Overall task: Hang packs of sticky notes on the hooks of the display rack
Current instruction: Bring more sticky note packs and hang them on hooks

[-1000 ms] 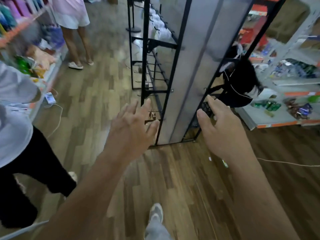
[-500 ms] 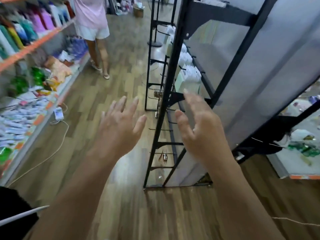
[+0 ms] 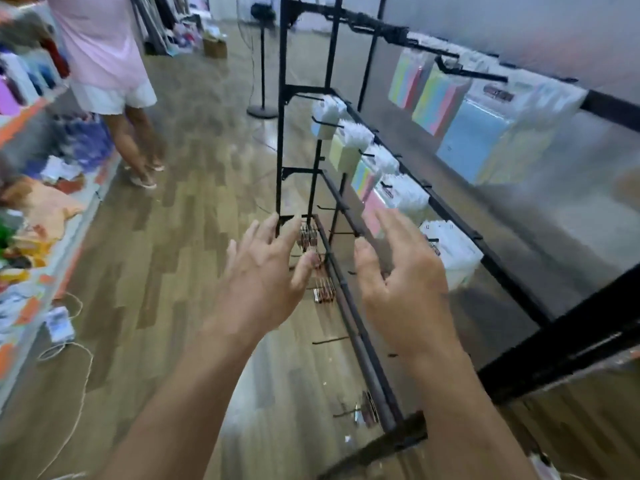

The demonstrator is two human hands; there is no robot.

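A black display rack point(image 3: 446, 216) with rows of hooks runs from the near right to the far middle. Packs of sticky notes point(image 3: 346, 147) in pastel colours hang from the hooks of its middle rail, and larger pastel packs point(image 3: 433, 95) hang on the top rail. My left hand point(image 3: 266, 275) and my right hand point(image 3: 405, 282) are raised side by side in front of the rack, fingers spread, holding nothing. The right hand is closest to the white packs point(image 3: 450, 251) on the middle rail. Several lower hooks point(image 3: 329, 340) are bare.
A person in a pink top and white shorts point(image 3: 107, 64) stands at the far left in the aisle. A shelf of goods point(image 3: 31, 209) lines the left side. A white cable and a small device point(image 3: 60, 327) lie on the wooden floor. A fan stand point(image 3: 262, 110) is behind the rack.
The view has swung up and to the right, so more of the rack and its hanging packs shows. Both hands stay raised and empty and are closer to the middle rail.
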